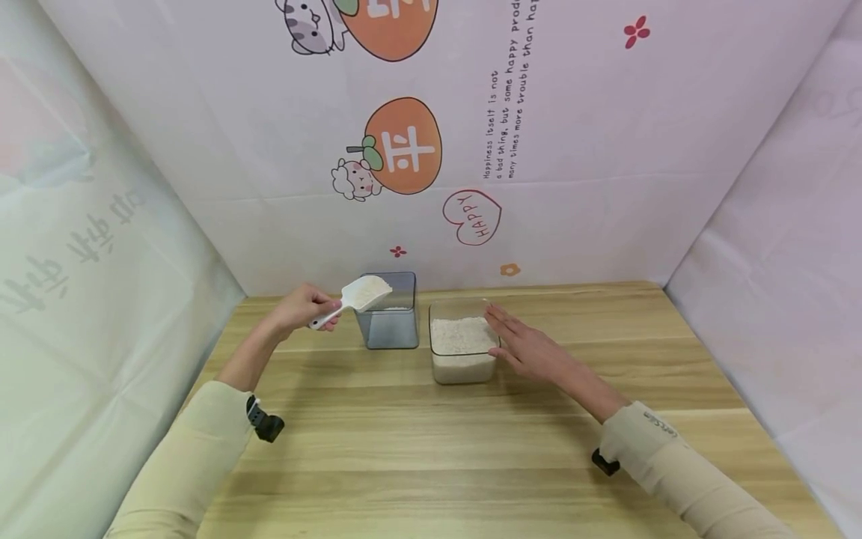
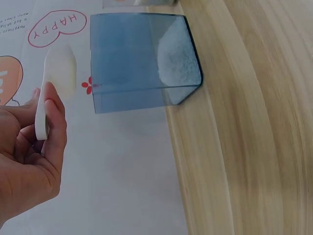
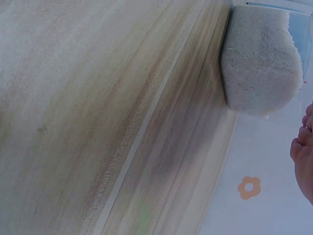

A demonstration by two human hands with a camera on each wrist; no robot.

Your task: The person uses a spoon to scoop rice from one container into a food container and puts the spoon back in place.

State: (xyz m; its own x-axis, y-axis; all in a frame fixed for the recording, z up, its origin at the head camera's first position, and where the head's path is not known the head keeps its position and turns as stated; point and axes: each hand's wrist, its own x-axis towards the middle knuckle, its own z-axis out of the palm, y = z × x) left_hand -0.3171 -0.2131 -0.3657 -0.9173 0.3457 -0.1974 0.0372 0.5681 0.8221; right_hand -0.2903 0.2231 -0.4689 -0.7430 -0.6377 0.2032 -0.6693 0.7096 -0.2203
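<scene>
My left hand (image 1: 304, 308) grips the handle of a white scoop (image 1: 346, 299), whose bowl carries white grains that look like rice. The scoop hovers over the bluish see-through container (image 1: 390, 332), roughly level. In the left wrist view, a heap of the same grains (image 2: 178, 56) lies at the bottom of that container. To its right stands a clear container (image 1: 465, 354), well filled with rice (image 1: 463, 334). Against the right side of its rim my right hand (image 1: 532, 352) rests with extended fingers. Only part of the right hand (image 3: 304, 159) shows in the right wrist view.
Both containers stand on a wood-grain table (image 1: 431, 464), close to the back wall (image 1: 572, 209) with its printed cartoons and lettering. A narrow gap separates the containers. White sheets (image 1: 101, 314) enclose the left and right sides.
</scene>
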